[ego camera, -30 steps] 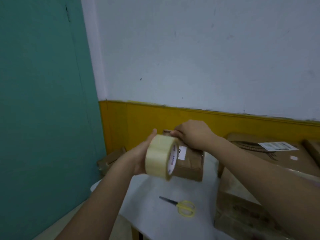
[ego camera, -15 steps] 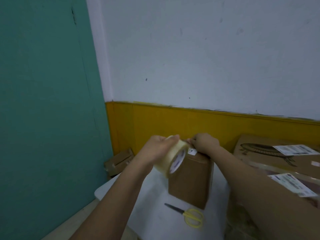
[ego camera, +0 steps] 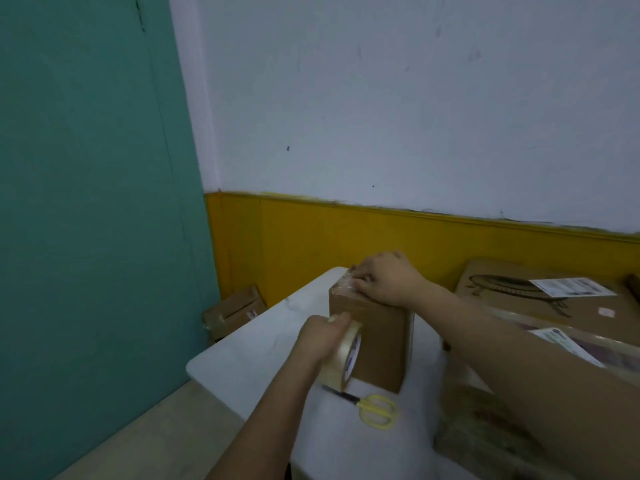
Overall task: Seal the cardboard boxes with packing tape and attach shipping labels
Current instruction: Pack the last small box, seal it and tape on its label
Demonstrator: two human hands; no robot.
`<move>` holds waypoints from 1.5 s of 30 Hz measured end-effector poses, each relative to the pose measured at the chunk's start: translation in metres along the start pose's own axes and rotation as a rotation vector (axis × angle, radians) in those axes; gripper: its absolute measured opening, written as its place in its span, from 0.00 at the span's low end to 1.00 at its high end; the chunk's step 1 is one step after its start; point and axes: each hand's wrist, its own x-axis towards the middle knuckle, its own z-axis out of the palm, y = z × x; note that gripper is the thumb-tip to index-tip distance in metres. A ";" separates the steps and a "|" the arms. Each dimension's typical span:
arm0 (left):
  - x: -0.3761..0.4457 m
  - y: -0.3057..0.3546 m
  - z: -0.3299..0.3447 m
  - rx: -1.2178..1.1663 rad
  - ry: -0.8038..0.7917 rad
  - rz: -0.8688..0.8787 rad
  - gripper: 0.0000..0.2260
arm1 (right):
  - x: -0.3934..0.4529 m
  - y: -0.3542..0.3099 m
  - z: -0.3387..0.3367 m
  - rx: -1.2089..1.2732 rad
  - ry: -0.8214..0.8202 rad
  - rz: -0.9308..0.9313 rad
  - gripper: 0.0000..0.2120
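Observation:
A small brown cardboard box (ego camera: 381, 344) stands upright on the white table (ego camera: 249, 355). My left hand (ego camera: 323, 337) grips a roll of clear packing tape (ego camera: 343, 363) held low against the box's near left side. A strip of tape runs from the roll up to the box's top left corner. My right hand (ego camera: 384, 280) lies on top of the box, its curled fingertips pressing the shiny tape end at that corner.
Yellow-handled scissors (ego camera: 372, 408) lie on the table just in front of the box. Larger cardboard boxes (ego camera: 519, 299) with white shipping labels (ego camera: 571, 287) crowd the right side. Another taped box (ego camera: 235, 311) sits low beside the table's left edge, by the yellow wall panel.
My left hand has pulled the tape roll from the box's top edge down along its side. My right hand has stayed on the top corner, holding the tape end.

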 end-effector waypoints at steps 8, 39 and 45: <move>-0.003 -0.002 -0.001 -0.109 -0.032 0.033 0.19 | -0.021 0.006 0.004 -0.028 -0.253 0.068 0.32; 0.005 0.012 -0.038 0.239 0.039 0.022 0.26 | 0.038 0.043 0.066 0.456 -0.340 0.594 0.23; 0.010 -0.017 -0.022 0.376 -0.028 -0.063 0.29 | 0.036 0.037 0.059 0.449 -0.359 0.628 0.26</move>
